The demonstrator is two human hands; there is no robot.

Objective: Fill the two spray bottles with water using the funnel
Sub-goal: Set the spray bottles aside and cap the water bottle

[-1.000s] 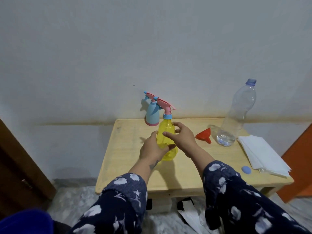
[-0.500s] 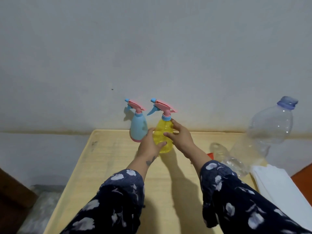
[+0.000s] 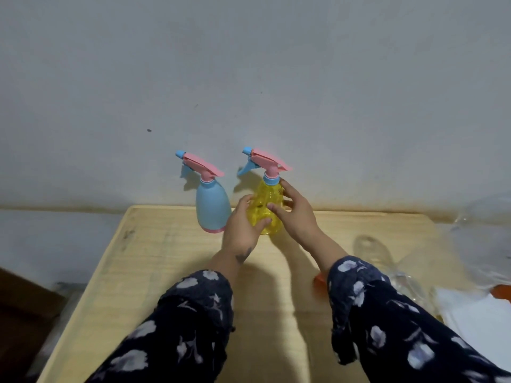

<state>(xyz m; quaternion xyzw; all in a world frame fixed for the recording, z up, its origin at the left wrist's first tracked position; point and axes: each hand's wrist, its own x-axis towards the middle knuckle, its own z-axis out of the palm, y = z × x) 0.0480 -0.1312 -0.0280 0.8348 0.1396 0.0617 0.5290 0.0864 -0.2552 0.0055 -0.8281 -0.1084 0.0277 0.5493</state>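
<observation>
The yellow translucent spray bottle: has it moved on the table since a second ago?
Yes. The yellow translucent spray bottle went back toward the wall, now beside the blue opaque spray bottle, held by both hands.

Left hand [image 3: 243, 228] and right hand [image 3: 296, 214] cupped inward, arms outstretched

At three o'clock the clear bottle [image 3: 486, 244] is blurred and cut by the edge; a sleeve [image 3: 359, 294] hides most of the orange funnel [image 3: 320, 281].
</observation>
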